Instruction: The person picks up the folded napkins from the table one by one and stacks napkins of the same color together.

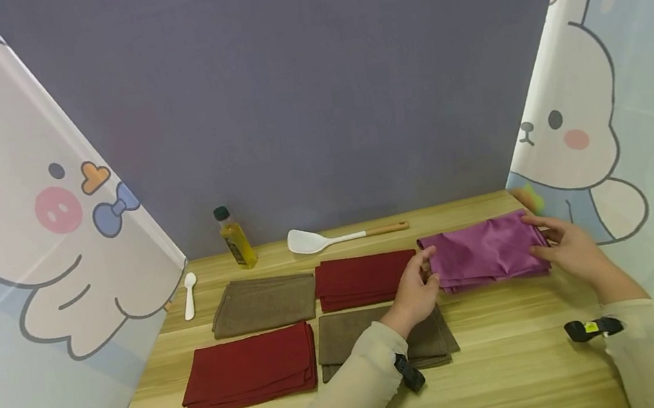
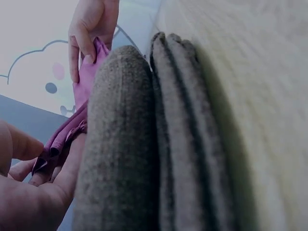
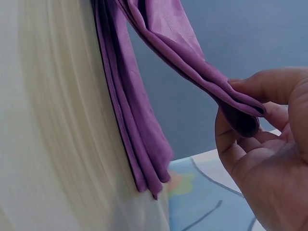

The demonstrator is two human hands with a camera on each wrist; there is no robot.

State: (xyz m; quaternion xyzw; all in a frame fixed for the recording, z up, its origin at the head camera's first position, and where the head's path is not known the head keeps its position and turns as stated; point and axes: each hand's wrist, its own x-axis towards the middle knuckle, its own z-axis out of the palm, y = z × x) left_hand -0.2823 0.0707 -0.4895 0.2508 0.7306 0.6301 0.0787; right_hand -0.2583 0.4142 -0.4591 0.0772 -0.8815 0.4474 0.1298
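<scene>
A folded, shiny purple cloth [image 1: 484, 251] is at the right of the table, between the two hands. My left hand [image 1: 413, 296] pinches its left edge between thumb and fingers. At the opposite end, my right hand [image 1: 574, 254] grips the right edge. In the right wrist view, the upper folded layers [image 3: 192, 67] are raised in that hand's fingers, while other purple layers [image 3: 132, 115] hang or lie lower, near the tabletop. Under my left forearm lies a folded brown cloth [image 1: 354, 332], partly hidden by the sleeve. Beside the purple cloth is a folded dark red cloth [image 1: 369, 278].
Farther left lie another brown cloth [image 1: 266, 303] and a red cloth [image 1: 250, 371], both folded. Along the back are an oil bottle [image 1: 237, 241] and a white spatula [image 1: 313, 241] with a wooden handle. A white spoon [image 1: 190, 296] lies at the left. Printed panels flank the table [image 1: 502, 374].
</scene>
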